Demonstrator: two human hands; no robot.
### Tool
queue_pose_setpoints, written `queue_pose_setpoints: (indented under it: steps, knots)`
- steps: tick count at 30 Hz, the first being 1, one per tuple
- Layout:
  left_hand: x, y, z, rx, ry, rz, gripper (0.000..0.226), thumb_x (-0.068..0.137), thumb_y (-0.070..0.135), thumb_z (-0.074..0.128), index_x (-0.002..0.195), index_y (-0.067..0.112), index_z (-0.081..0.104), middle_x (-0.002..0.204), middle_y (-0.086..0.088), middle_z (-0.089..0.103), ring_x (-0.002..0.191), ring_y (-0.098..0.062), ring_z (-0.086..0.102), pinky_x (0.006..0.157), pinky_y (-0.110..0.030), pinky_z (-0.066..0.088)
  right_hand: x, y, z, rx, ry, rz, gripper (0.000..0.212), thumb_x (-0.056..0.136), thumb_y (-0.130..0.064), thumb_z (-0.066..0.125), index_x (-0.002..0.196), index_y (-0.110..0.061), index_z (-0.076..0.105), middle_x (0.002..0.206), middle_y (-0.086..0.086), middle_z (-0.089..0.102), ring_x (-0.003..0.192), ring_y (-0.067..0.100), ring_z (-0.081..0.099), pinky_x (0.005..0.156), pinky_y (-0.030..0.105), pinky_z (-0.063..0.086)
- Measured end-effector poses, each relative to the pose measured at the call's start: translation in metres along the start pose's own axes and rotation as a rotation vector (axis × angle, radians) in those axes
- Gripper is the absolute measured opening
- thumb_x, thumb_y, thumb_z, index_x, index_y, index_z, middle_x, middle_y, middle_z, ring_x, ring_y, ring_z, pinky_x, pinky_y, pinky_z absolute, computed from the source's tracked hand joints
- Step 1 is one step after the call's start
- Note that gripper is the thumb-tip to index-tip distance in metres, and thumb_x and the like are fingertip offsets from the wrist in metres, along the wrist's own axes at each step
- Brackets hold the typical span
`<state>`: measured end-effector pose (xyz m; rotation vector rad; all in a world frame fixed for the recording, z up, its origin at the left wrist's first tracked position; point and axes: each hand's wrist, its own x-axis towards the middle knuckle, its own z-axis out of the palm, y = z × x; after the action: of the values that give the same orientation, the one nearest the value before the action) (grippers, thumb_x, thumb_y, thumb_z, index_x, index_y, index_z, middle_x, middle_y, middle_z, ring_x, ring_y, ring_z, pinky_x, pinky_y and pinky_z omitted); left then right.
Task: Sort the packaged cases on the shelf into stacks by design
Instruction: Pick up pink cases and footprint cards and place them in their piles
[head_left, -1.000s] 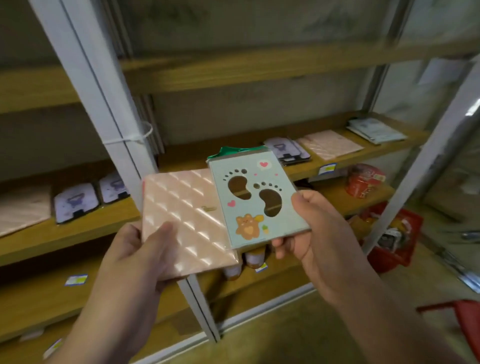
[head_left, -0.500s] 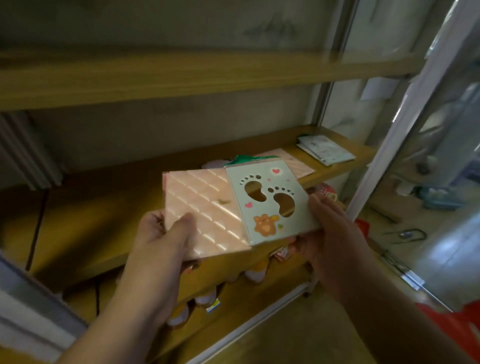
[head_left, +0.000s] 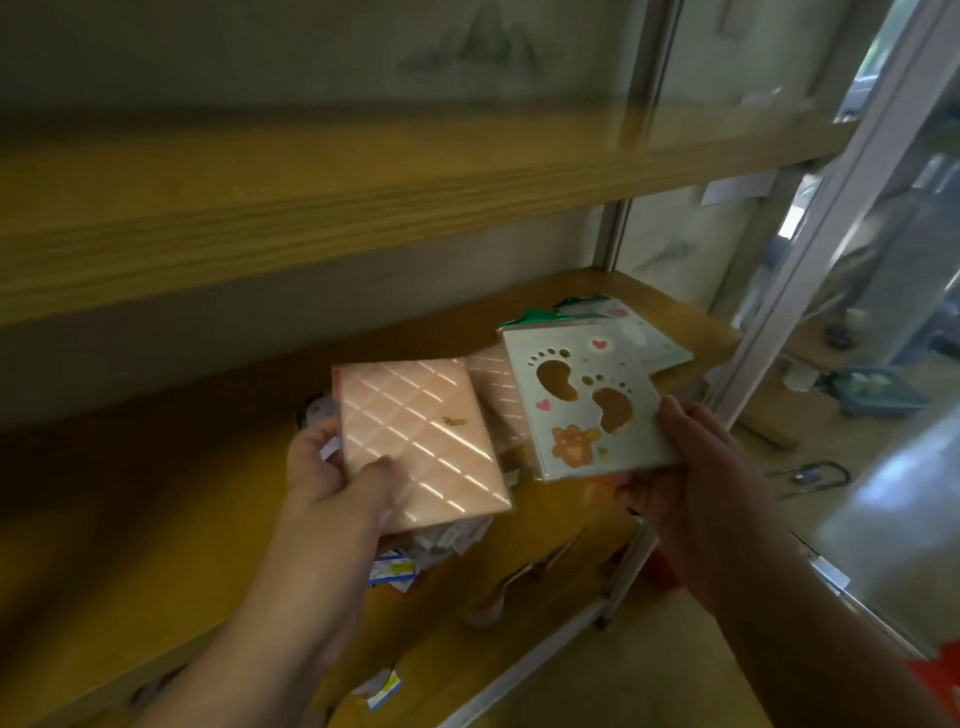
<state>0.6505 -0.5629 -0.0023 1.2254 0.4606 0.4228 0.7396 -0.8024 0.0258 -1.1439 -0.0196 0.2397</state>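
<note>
My left hand (head_left: 332, 483) grips a pink quilted packaged case (head_left: 421, 436) by its lower left corner, thumb on top. My right hand (head_left: 696, 478) holds a pale green case printed with footprints and a bear (head_left: 582, 405) by its lower right edge. Both cases hover above the wooden shelf (head_left: 613, 499), side by side and apart. Another pink quilted case (head_left: 498, 395) lies on the shelf between them. Behind the footprint case lies a stack of pale cases with a green tab (head_left: 639, 332) at the shelf's right end.
An upper wooden shelf board (head_left: 363, 197) runs overhead. White metal uprights (head_left: 826, 244) stand at the right. Price labels (head_left: 395, 569) hang on the shelf edge, and more goods sit on the lower shelf (head_left: 498, 592). A padlock (head_left: 810, 475) lies on the floor at right.
The view swung right and closer to the shelf. My hands drew apart, so the two cases no longer overlap, and both moved out over the shelf's right end.
</note>
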Motion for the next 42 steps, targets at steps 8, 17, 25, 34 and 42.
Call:
queue_pose_setpoints:
  steps: [8, 17, 25, 34, 42]
  knots:
    - [0.022, -0.026, 0.065, 0.058, 0.089, 0.052, 0.041, 0.095, 0.016, 0.064, 0.130, 0.036, 0.054, 0.110, 0.006, 0.077, 0.097, -0.017, 0.075, 0.076, -0.039, 0.062, 0.070, -0.027, -0.049, 0.048, -0.104, 0.058, 0.037, 0.095, -0.028, 0.056, 0.124, -0.005, 0.058, 0.114, 0.029, 0.068, 0.072, 0.031, 0.063, 0.055, 0.036, 0.050]
    - [0.063, -0.048, 0.150, 0.370, 0.256, 0.084, 0.037, 0.099, 0.026, 0.060, 0.135, 0.030, 0.055, 0.120, 0.009, 0.070, 0.109, -0.016, 0.066, 0.093, -0.041, 0.055, 0.147, -0.051, -0.108, 0.009, -0.156, 0.177, 0.027, 0.098, -0.030, 0.058, 0.120, -0.014, 0.060, 0.101, 0.019, 0.076, 0.059, 0.022, 0.067, 0.043, 0.029, 0.050]
    - [0.080, -0.054, 0.169, 1.054, 0.458, 0.188, 0.046, 0.098, 0.019, 0.059, 0.143, 0.013, 0.050, 0.133, -0.004, 0.059, 0.114, -0.026, 0.058, 0.086, -0.032, 0.048, 0.175, -0.068, -0.137, -0.052, -0.305, 0.201, 0.034, 0.093, -0.035, 0.061, 0.121, -0.016, 0.060, 0.100, 0.014, 0.077, 0.063, 0.021, 0.068, 0.048, 0.027, 0.053]
    - [0.067, -0.061, 0.186, 1.336, 0.429, 0.208, 0.044, 0.097, 0.006, 0.051, 0.141, 0.009, 0.053, 0.153, -0.014, 0.045, 0.141, -0.033, 0.037, 0.114, -0.049, 0.035, 0.226, -0.081, -0.169, -0.243, -0.257, 0.042, 0.024, 0.099, -0.039, 0.055, 0.116, -0.023, 0.061, 0.100, 0.003, 0.078, 0.068, 0.018, 0.072, 0.048, 0.025, 0.053]
    - [0.055, -0.055, 0.210, 1.358, 0.371, 0.373, 0.037, 0.096, 0.006, 0.055, 0.133, 0.008, 0.060, 0.141, -0.009, 0.054, 0.130, -0.024, 0.045, 0.102, -0.032, 0.036, 0.277, -0.067, -0.163, -0.574, -0.259, 0.005, 0.023, 0.100, -0.041, 0.054, 0.113, -0.024, 0.064, 0.079, 0.000, 0.076, 0.051, 0.007, 0.062, 0.050, 0.024, 0.049]
